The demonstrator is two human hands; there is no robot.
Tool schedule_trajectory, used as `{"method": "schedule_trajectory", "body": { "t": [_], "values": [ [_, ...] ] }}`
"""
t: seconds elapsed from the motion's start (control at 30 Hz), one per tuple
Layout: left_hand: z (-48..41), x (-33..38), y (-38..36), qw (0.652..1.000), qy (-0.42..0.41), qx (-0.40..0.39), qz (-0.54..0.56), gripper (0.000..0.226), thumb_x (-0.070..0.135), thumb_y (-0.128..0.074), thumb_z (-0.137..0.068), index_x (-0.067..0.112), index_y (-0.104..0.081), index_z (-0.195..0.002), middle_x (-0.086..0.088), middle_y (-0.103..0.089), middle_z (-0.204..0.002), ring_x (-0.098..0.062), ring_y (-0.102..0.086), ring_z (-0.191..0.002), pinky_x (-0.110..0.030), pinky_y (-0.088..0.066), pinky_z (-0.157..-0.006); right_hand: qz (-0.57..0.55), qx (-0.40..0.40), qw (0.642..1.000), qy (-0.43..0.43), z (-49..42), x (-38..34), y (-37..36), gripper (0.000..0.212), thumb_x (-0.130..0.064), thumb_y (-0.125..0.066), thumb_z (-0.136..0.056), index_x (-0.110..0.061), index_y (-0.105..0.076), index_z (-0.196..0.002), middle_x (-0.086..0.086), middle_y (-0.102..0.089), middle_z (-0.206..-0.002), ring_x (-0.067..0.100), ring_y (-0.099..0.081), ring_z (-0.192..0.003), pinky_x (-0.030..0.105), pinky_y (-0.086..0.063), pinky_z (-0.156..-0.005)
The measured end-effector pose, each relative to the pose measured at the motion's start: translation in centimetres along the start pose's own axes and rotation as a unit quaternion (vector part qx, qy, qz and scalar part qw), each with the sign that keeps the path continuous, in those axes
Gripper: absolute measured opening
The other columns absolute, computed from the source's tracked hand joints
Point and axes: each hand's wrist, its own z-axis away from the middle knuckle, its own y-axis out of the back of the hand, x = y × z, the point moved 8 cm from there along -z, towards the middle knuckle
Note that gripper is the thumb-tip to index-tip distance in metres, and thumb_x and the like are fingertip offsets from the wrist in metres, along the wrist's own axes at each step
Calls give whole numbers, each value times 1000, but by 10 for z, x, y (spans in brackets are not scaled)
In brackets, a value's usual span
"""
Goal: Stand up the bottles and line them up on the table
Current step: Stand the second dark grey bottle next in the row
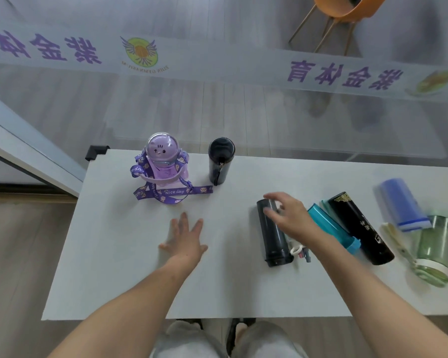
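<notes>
White table (pixel 114 254): two bottles standing, five lying.
Right hand (pixel 292 218) half-curled over dark flask (pixel 273 233), not yet gripped; left hand (pixel 185 239) flat, empty. Next: grip, upend.

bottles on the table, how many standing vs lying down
standing: 2, the purple bottle and a dark bottle
lying down: 5, a dark flask under the right hand, a teal bottle, a black bottle, a blue bottle, a green bottle
total: 7
</notes>
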Motion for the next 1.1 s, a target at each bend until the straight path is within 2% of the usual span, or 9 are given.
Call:
{"method": "schedule_trajectory", "body": {
  "t": [0.2,0.33,0.5,0.57,0.63,0.77,0.9,1.0,1.1],
  "values": [
    [23,52,-18,999,-24,13,-21,78,55,-53,-101,49,-3,-160,4,20,-170,-29,16,-156,-67,-37,-106,218,-134,959,121,43,38,-44,63,-53,-70,-90,-28,-53,-145,-2,-25,-170,18,-11,-159,39,-20,-127],
    [25,65,-30,999,2,28,-30,87,65,-56,-95,52,2,-158,1,24,-169,-33,20,-154,-73,-32,-105,306,-172,922,161,50,52,-60,84,-70,-72,-78,-34,-42,-148,-2,9,-174,18,12,-159,43,-30,-123],
    [20,65,-35,999,9,29,-39,92,65,-60,-93,54,6,-157,2,27,-168,-33,22,-154,-74,-32,-104,339,-174,904,195,52,51,-67,87,-57,-79,-77,-32,-38,-149,3,17,-173,22,20,-157,45,-52,-103],
    [20,65,-35,999,12,31,-38,92,64,-60,-93,55,5,-157,2,26,-168,-33,22,-154,-74,-32,-104,321,-163,910,206,52,45,-65,78,-55,-77,-80,-33,-43,-146,4,12,-173,20,19,-158,47,-56,-96],
    [21,66,-35,999,11,31,-36,92,64,-60,-93,55,5,-157,2,26,-168,-33,22,-154,-74,-32,-105,291,-169,920,202,49,41,-60,76,-60,-73,-81,-37,-43,-147,1,11,-174,18,16,-158,50,-53,-102],
    [20,67,-34,999,22,31,-8,91,63,-63,-92,57,1,-157,4,25,-168,-31,22,-154,-74,-29,-108,140,-197,963,118,28,24,-31,80,-69,-72,-80,-44,-43,-150,-3,-7,-174,19,-6,-160,47,-25,-125],
    [15,74,-30,996,44,44,60,86,59,-66,-93,54,-11,-158,4,18,-170,-29,18,-156,-74,-26,-110,-60,-117,989,74,-9,13,10,60,-63,-69,-87,-35,-60,-139,-7,-58,-142,19,-55,-132,34,-41,-111],
    [13,80,-31,996,39,28,74,91,56,-70,-90,56,-8,-158,5,23,-169,-27,22,-155,-78,-28,-106,-196,-85,977,10,-32,24,22,51,-67,-64,-85,-36,-70,-125,-10,-71,-123,13,-65,-118,43,-50,-108],
    [12,80,-34,998,30,15,56,95,53,-72,-91,58,-4,-157,5,27,-168,-28,24,-154,-79,-30,-104,-262,-69,962,-41,-46,30,25,52,-73,-60,-83,-33,-72,-113,-2,-73,-120,23,-66,-118,50,-54,-103]
  ]
}}
